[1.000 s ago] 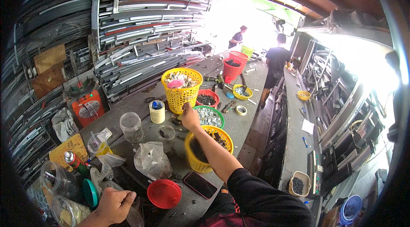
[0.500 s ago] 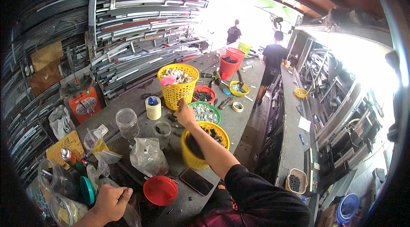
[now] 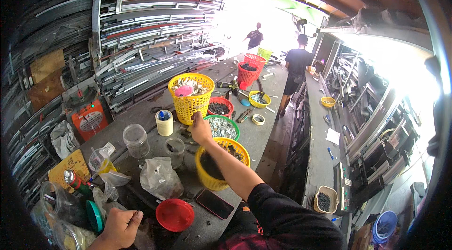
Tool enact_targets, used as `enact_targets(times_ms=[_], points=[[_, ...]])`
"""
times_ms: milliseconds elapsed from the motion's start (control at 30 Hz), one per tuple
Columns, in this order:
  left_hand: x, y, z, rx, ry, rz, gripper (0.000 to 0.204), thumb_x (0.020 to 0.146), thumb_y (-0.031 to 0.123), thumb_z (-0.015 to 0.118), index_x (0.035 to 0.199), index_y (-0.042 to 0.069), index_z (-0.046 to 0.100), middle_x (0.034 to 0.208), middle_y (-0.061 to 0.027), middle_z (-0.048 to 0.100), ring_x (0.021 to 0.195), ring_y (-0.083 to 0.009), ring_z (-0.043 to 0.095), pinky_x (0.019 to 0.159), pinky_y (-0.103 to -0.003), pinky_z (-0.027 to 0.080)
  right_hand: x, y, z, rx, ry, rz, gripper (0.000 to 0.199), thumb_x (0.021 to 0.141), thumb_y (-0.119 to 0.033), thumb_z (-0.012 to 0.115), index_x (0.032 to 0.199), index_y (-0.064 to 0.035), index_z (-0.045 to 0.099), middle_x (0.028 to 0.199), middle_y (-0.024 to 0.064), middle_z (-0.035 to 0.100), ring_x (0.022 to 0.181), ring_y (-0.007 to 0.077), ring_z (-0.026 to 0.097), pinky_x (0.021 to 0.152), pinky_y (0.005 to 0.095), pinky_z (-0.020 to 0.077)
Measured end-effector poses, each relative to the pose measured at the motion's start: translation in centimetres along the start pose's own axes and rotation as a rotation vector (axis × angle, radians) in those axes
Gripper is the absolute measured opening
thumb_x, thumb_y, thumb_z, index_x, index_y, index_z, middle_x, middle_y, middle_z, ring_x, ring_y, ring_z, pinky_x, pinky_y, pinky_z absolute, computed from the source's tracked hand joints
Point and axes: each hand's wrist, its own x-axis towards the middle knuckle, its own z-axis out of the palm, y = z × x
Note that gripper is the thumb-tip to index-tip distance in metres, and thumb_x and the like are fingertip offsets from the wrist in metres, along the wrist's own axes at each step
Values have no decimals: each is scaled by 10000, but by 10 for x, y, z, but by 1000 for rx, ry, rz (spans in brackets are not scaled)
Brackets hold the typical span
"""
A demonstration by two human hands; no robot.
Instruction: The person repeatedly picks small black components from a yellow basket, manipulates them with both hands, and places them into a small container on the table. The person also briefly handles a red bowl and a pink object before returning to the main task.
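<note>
My right hand point(image 3: 201, 130) reaches over the grey table, its fingers curled and thumb up, close to the base of a tall yellow basket point(image 3: 189, 100) filled with pale small pieces. What those fingers hold, if anything, is hidden. Beneath my right forearm stands a yellow basket point(image 3: 214, 183) with dark pieces in it. At the lower left, my left hand point(image 3: 120, 228) is closed in a fist, thumb on top; its contents cannot be made out. Beside it lie a teal lid point(image 3: 94, 216) and a red round lid point(image 3: 174, 214).
A phone point(image 3: 214, 204), a cloudy plastic bag point(image 3: 160, 178), clear jars point(image 3: 136, 141) and a tape roll point(image 3: 258, 119) lie about the table point(image 3: 263, 141). Beyond are a green-rimmed basket point(image 3: 222, 126) and red baskets point(image 3: 248, 75). A person point(image 3: 297, 64) stands in the aisle; another point(image 3: 255, 37) is farther off.
The view has shifted slightly, so the table's things sit a little farther left. Both hands keep nearly the same pose. The farther person has an arm held out now.
</note>
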Motion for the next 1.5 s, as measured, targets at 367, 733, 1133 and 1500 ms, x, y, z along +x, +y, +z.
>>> enact_targets(times_ms=[367,733,1133,1500], points=[[-8,9,1,-48,82,110,431,1090,246,572,778,-50,562,598,-235,431,494,-363,482,528,-464,339,0,-6,-3,-57,-8,56,143,1036,-115,522,1149,-28,539,937,283,700,889,525,665,757,609,491],[-5,5,-6,162,-88,23,439,1069,285,591,744,-5,649,634,-254,589,601,-465,623,540,-507,457,16,39,18,-31,-50,-11,268,954,-52,551,1219,-14,541,1002,302,694,996,526,662,850,591,513],[-5,-22,12,45,85,114,582,1089,412,513,721,-25,625,680,-270,633,711,-493,656,657,-577,526,74,150,24,-103,-220,-155,313,1093,-164,465,1314,20,586,1289,258,670,1194,429,654,1004,476,510],[-6,-29,18,-37,-33,194,576,1131,416,452,798,-9,654,694,-265,636,677,-462,661,634,-530,516,60,140,25,-365,83,-250,410,1085,-155,428,1437,13,554,1339,223,653,1231,362,611,1086,472,458]])
